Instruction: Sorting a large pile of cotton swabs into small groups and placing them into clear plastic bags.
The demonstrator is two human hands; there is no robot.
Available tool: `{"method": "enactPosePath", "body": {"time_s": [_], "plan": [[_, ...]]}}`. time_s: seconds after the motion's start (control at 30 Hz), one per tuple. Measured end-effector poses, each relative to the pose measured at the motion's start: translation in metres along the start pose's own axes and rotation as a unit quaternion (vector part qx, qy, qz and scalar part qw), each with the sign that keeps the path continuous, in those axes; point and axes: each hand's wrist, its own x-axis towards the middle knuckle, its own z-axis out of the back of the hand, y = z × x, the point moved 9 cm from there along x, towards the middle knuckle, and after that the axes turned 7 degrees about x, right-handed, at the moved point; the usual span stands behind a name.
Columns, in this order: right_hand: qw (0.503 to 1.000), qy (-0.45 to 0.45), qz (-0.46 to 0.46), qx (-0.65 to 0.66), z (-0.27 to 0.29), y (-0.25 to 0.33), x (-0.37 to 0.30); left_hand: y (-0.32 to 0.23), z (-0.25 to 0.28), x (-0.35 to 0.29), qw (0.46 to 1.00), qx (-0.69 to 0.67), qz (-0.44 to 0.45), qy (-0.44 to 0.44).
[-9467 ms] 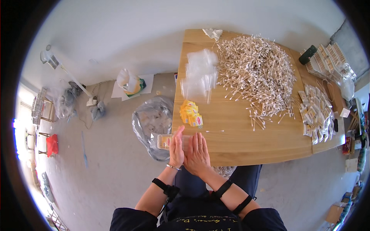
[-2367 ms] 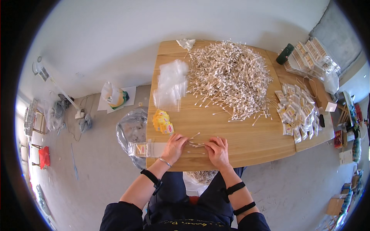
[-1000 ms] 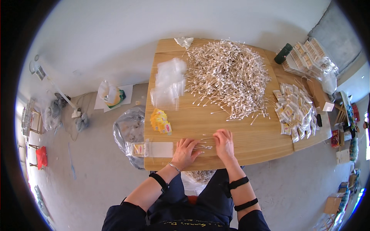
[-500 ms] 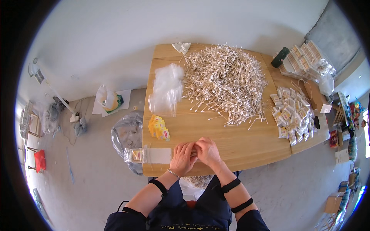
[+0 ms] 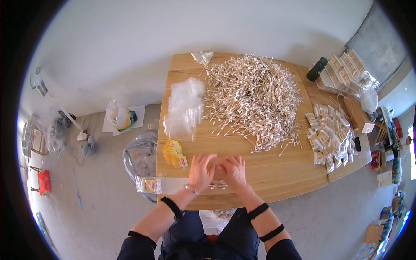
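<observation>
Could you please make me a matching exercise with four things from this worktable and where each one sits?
Things:
1. Small group of swabs
2. Large swab heap
3. Yellow cards
4. Dark green cylinder

Places:
A. Immediately right of the clear bags
B. Beside the stacked packs
C. Between the left hand and right hand
D. Just below the clear bags in the picture

Pairs: 1-C, 2-A, 3-D, 4-B
</observation>
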Motion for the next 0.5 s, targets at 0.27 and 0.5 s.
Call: {"method": "enactPosePath", "body": {"time_s": [0.27,0.5], "plan": [[0.981,-0.13,-0.056,0.132,0.031,-0.008,-0.035,0.014,-0.053,0.1,0.997,0.077,0.01,0.018],[0.987,-0.122,-0.048,0.093,0.032,-0.002,-0.033,0.026,-0.059,0.096,0.997,0.021,0.035,-0.066]]}}
